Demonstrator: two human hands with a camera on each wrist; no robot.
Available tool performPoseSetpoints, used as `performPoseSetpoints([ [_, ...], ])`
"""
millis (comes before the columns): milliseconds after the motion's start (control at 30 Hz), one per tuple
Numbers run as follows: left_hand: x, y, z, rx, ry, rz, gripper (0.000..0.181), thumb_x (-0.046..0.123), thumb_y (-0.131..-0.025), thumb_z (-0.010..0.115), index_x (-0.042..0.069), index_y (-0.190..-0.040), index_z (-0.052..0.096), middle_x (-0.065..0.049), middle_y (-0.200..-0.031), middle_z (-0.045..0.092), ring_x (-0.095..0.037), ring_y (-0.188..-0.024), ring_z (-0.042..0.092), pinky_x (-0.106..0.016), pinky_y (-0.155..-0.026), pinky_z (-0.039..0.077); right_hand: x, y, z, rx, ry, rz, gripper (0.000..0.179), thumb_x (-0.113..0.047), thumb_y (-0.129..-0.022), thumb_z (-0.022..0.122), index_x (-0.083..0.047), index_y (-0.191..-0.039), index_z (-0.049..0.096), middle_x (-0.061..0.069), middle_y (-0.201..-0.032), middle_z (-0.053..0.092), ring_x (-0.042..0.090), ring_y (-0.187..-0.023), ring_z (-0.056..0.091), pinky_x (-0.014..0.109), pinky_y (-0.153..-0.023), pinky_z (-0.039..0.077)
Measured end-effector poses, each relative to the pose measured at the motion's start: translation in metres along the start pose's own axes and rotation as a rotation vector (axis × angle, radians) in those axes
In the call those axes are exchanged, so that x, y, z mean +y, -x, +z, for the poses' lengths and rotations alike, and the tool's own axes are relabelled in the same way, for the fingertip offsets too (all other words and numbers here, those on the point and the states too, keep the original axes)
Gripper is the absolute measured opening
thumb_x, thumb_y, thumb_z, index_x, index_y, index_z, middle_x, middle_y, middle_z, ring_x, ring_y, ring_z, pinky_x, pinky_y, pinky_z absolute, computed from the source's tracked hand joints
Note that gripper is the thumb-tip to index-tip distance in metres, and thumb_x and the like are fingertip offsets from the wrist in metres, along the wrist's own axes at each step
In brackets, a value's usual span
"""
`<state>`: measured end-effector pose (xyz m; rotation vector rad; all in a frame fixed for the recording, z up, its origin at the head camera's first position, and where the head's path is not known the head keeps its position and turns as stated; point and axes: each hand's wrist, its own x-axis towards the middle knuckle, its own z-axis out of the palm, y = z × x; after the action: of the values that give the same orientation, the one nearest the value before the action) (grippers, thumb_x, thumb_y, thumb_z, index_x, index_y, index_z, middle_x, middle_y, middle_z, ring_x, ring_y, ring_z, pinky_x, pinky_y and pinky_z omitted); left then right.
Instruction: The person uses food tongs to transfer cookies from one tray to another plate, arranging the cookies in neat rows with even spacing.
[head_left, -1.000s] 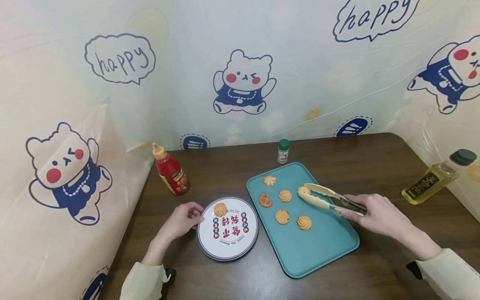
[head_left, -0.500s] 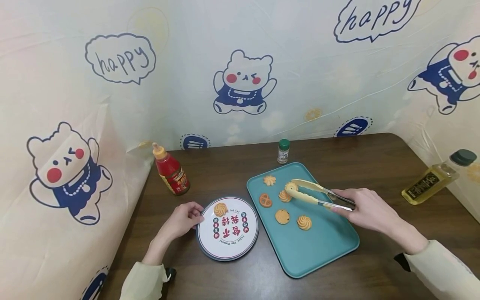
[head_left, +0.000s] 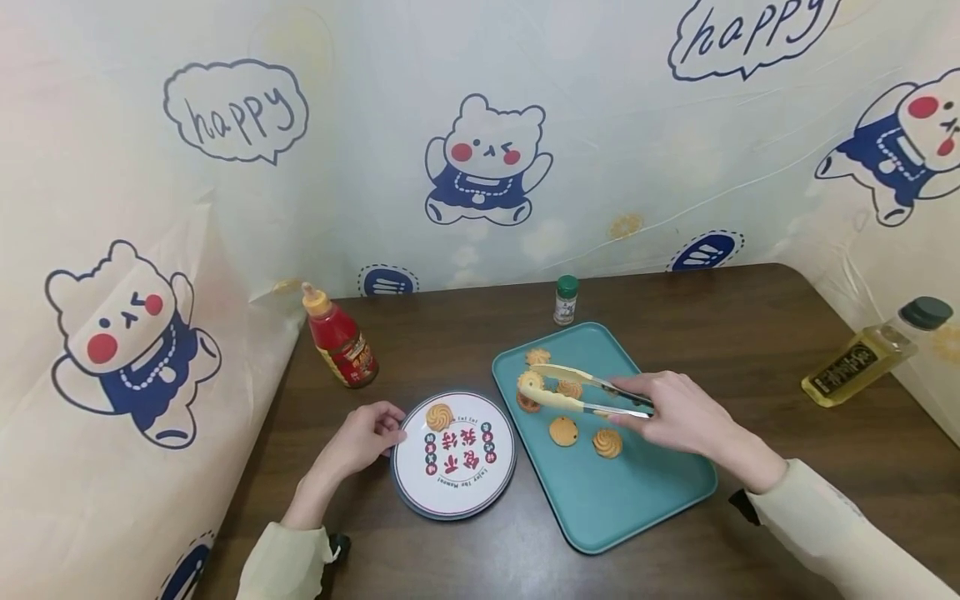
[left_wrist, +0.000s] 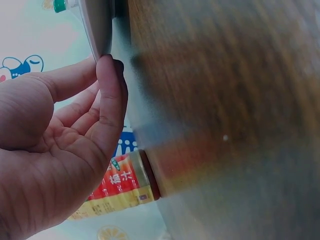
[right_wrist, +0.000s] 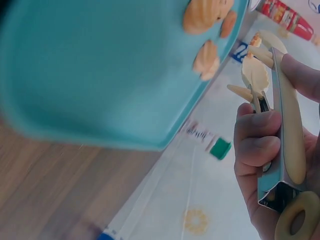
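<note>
My right hand grips a pair of tongs with cream-coloured tips, also filling the right side of the right wrist view. Between the tips is a ridged round cookie, over the far left of the blue-green tray. Below it, a pretzel-shaped cookie is partly covered. My left hand pinches the left rim of a white printed plate; the left wrist view shows thumb and fingers on its edge. One swirl cookie lies on that plate.
Several other cookies lie on the tray. Behind it stands a small green-capped shaker. A red squeeze bottle is at the back left, and an oil bottle is at the far right. A printed cloth hangs behind the table.
My right hand has moved left across the tray with the tongs and the cookie in them, from its right part to above the pretzel cookie. My left hand stays on the plate rim.
</note>
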<state>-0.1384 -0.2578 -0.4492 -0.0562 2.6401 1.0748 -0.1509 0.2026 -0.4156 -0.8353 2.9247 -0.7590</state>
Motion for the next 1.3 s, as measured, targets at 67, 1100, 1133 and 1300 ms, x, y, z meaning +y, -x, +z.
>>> performPoseSetpoints([
  [67,0.0,0.0,0.0,-0.002,0.0,0.001,0.03,0.007,-0.088,0.076,0.001,-0.116,0.065,-0.008,-0.089,0.061,-0.02,-0.075,0.059,-0.031,-0.069,0.059,-0.005,-0.006,0.005,-0.013,0.001,-0.015,0.053,-0.037,-0.087,0.077,-0.006,-0.129,0.067,0.006,-0.102,0.073,0.004,-0.053,0.042,0.025,-0.044,0.033],
  [1100,0.001,0.001,0.001,0.003,-0.007,-0.006,0.03,0.007,-0.089,0.075,0.002,-0.116,0.065,-0.008,-0.089,0.061,-0.02,-0.074,0.059,-0.031,-0.069,0.059,-0.056,-0.044,0.046,-0.103,0.087,-0.084,0.053,-0.04,-0.085,0.078,-0.011,-0.128,0.068,0.002,-0.096,0.072,0.008,-0.056,0.043,0.025,-0.045,0.034],
  [1133,0.001,0.001,0.001,0.004,-0.007,-0.007,0.03,0.007,-0.088,0.075,0.002,-0.116,0.065,-0.007,-0.089,0.061,-0.02,-0.075,0.059,-0.031,-0.069,0.059,-0.057,-0.044,0.046,-0.106,0.094,-0.083,0.053,-0.04,-0.085,0.078,-0.011,-0.129,0.068,0.001,-0.093,0.071,0.009,-0.055,0.042,0.025,-0.045,0.033],
  [1300,0.001,0.0,0.001,0.008,-0.008,-0.006,0.03,0.007,-0.088,0.076,0.002,-0.116,0.065,-0.007,-0.089,0.061,-0.02,-0.075,0.06,-0.03,-0.069,0.059,-0.062,-0.044,0.047,-0.109,0.132,-0.083,0.053,-0.04,-0.084,0.079,-0.013,-0.129,0.069,-0.004,-0.08,0.063,0.009,-0.054,0.041,0.025,-0.044,0.033],
])
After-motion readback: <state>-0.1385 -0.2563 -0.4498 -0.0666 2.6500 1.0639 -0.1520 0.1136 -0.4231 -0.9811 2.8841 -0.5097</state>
